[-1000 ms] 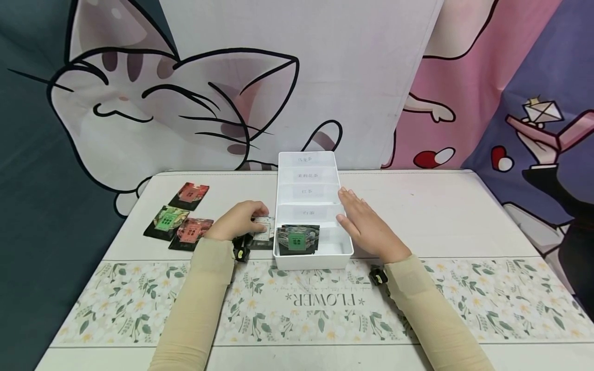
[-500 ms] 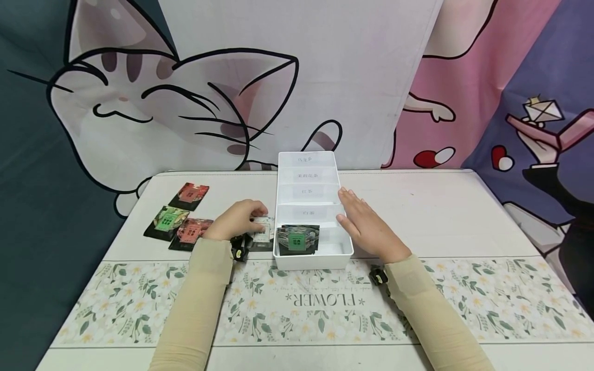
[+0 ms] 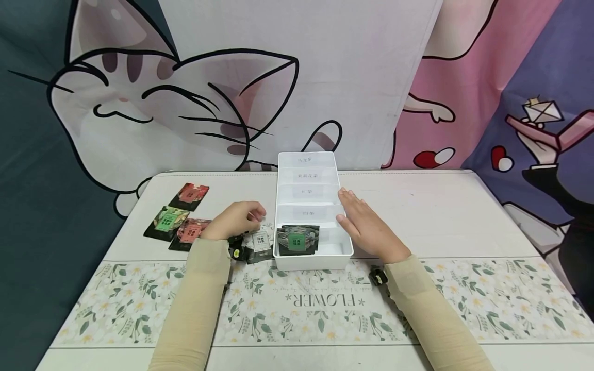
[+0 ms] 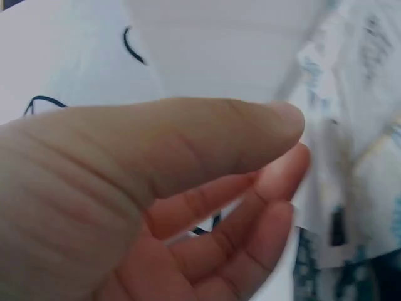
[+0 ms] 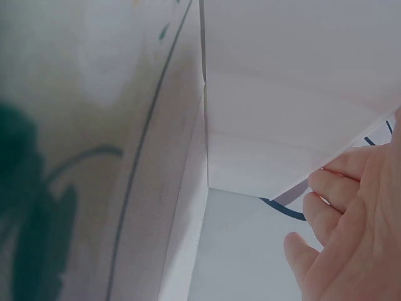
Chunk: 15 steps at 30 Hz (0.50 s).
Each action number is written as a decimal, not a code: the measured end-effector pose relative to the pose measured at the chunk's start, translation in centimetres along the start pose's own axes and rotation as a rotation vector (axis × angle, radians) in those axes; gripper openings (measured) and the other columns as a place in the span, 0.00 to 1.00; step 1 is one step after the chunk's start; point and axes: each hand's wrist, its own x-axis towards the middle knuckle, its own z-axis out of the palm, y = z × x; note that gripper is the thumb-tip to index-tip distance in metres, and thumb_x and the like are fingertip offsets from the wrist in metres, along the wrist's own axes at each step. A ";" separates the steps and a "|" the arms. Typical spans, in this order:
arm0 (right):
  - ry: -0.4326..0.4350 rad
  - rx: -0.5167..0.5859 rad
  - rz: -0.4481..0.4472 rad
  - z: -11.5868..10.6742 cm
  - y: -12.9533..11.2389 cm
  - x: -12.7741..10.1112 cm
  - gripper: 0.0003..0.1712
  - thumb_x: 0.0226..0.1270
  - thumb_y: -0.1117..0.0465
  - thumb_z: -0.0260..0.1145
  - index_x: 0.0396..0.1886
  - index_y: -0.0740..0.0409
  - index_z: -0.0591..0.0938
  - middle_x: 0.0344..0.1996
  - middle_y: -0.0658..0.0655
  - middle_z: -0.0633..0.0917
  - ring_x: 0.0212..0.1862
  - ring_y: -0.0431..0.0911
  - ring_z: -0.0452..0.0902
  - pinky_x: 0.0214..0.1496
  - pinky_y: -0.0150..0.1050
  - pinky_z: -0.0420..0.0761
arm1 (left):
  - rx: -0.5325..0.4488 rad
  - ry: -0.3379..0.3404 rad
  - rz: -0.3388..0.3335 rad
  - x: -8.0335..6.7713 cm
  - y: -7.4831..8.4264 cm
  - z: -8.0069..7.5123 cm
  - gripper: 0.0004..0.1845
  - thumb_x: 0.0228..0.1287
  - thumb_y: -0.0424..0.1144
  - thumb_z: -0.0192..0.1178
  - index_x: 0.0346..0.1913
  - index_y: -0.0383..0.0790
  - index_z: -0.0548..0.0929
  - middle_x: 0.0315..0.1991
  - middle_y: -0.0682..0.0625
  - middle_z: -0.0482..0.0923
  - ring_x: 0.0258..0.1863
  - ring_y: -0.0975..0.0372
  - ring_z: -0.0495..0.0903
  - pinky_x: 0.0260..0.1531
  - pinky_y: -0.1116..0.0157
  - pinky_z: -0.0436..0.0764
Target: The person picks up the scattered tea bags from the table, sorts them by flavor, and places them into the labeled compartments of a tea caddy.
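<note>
A small dark sachet with a white label [image 3: 260, 242] lies flat on the table [image 3: 445, 211], just beside the near left corner of a long white organiser box [image 3: 281, 206]. The left hand [image 3: 234, 220] hovers over the sachet's far edge with its fingers loosely curled; from the head view I cannot tell whether the fingertips touch the sachet, and the left wrist view shows only a blurred thumb and fingers [image 4: 207, 207] bent toward each other with nothing plainly between them. The right hand [image 3: 368, 226] rests flat against the right wall of the box, fingers straight and together, holding nothing.

The box is split by labelled white dividers into several compartments running away from the person. In the nearest compartment lies a stack of dark sachets, the top one with a green label [image 3: 297, 240].

Left of the left hand, three more sachets lie on the table: a red one [image 3: 189, 196] farthest back, a green one [image 3: 166, 222] nearer, and another red one [image 3: 190, 232] partly under the wrist. A flower-printed runner [image 3: 306, 304] crosses the near table.
</note>
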 end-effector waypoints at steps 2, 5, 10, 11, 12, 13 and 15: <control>-0.001 0.001 0.002 0.0 0.0 0.0 0.39 0.84 0.43 0.40 0.82 0.61 0.49 0.81 0.59 0.50 0.81 0.56 0.43 0.79 0.58 0.48 | 0.007 0.010 -0.022 -0.2 0.3 -0.2 0.14 0.67 0.27 0.61 0.55 0.32 0.82 0.45 0.43 0.84 0.44 0.52 0.82 0.43 0.55 0.82; -0.001 -0.004 0.006 0.0 0.0 -0.1 0.39 0.84 0.43 0.40 0.82 0.61 0.48 0.81 0.58 0.50 0.81 0.55 0.43 0.79 0.58 0.48 | 0.002 0.042 -0.042 -0.4 0.8 -0.5 0.14 0.70 0.29 0.60 0.56 0.32 0.81 0.44 0.42 0.83 0.44 0.51 0.82 0.43 0.54 0.82; -0.005 0.005 0.002 0.1 -0.1 0.1 0.39 0.85 0.43 0.40 0.82 0.61 0.48 0.81 0.58 0.49 0.81 0.55 0.42 0.80 0.56 0.46 | -0.056 0.115 -0.059 -1.0 2.0 -0.8 0.15 0.73 0.34 0.59 0.58 0.33 0.81 0.45 0.42 0.82 0.47 0.49 0.81 0.44 0.53 0.82; -0.006 0.009 0.001 0.1 -0.1 0.1 0.39 0.85 0.43 0.40 0.82 0.61 0.48 0.81 0.58 0.49 0.81 0.55 0.41 0.80 0.56 0.46 | -0.068 0.127 -0.055 -1.1 2.2 -0.8 0.15 0.73 0.34 0.59 0.59 0.34 0.81 0.46 0.41 0.82 0.48 0.49 0.81 0.44 0.53 0.82; -0.005 0.010 -0.001 0.1 -0.1 0.1 0.39 0.85 0.44 0.41 0.82 0.61 0.48 0.81 0.59 0.49 0.81 0.55 0.41 0.80 0.56 0.46 | -0.083 0.136 -0.050 -1.3 2.4 -0.9 0.16 0.73 0.35 0.59 0.59 0.34 0.80 0.46 0.41 0.82 0.49 0.48 0.81 0.45 0.52 0.82; -0.003 0.006 -0.003 0.1 -0.1 0.1 0.39 0.85 0.44 0.41 0.82 0.62 0.48 0.81 0.59 0.50 0.81 0.55 0.41 0.80 0.57 0.47 | -0.100 0.143 -0.045 -1.5 2.5 -0.9 0.16 0.73 0.36 0.60 0.59 0.34 0.81 0.47 0.41 0.82 0.49 0.48 0.81 0.45 0.52 0.82; 0.002 -0.001 0.002 0.0 -0.1 0.1 0.38 0.85 0.45 0.42 0.82 0.62 0.48 0.81 0.60 0.50 0.81 0.55 0.41 0.80 0.57 0.47 | -0.151 0.136 -0.031 -1.7 2.7 -0.9 0.16 0.73 0.36 0.60 0.60 0.35 0.81 0.47 0.41 0.83 0.49 0.48 0.81 0.47 0.52 0.82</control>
